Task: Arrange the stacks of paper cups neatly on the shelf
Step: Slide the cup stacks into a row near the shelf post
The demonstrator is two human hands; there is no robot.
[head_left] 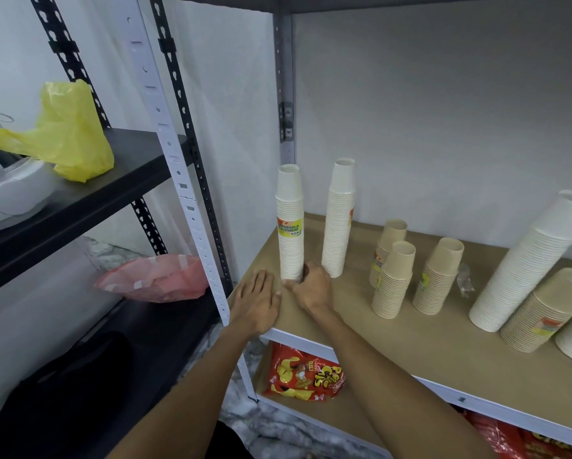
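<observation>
Where right hand (311,286) grips white cup stack (290,223), left hand (256,301) flat, second stack (339,220) just beside.

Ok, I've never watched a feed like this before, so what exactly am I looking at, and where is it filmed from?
There is no machine here. The single picture comes from a camera worn on a person's head, looking forward and down at their two bare arms.

The right hand is wrapped around the foot of a tall white cup stack with a yellow label, standing in the back left corner of the tan shelf. The left hand lies flat and empty on the shelf beside it.

A second tall white stack stands just to the right. Further right are three short brown stacks, then a tall white stack with lower stacks in front of it at the edge of the picture.

Red snack bags lie on the shelf below. A black rack on the left holds a yellow plastic bag.
</observation>
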